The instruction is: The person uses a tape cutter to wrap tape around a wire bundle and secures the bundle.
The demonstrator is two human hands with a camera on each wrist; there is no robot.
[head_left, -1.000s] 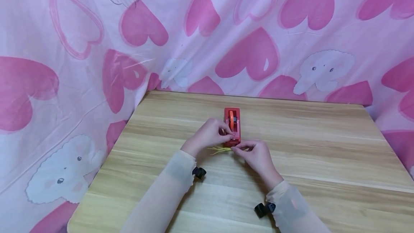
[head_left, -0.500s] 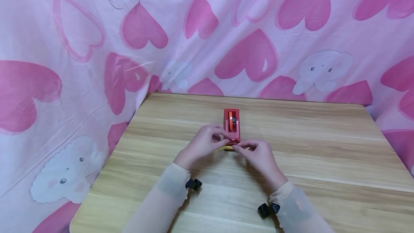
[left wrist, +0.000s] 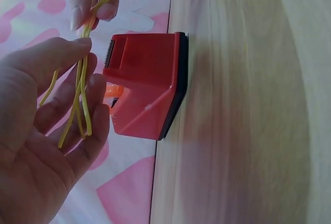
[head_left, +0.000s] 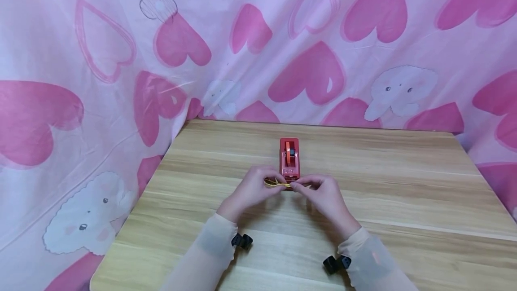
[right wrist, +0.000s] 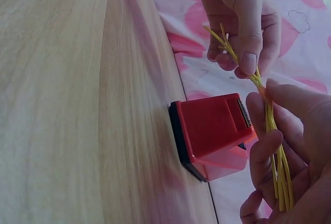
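A bundle of thin yellow strands stretches between the two hands, its loose ends spread at both sides. My left hand pinches it between thumb and fingers; in the left wrist view several ends hang over the left palm. The right hand pinches the same bundle close by, and its fingertips nearly meet the left ones. Just beyond the hands stands a red tape dispenser with a toothed cutter and an orange roll. In the head view, the hands partly cover its front end.
A wooden table lies under everything. Behind it and along its left side hangs a pink curtain printed with hearts. Each sleeve carries a small black wrist camera, the left one and the right one.
My left hand has drawn back from the dispenser's front toward me and now pinches the yellow strands. The right hand has stayed almost in place, still holding them.
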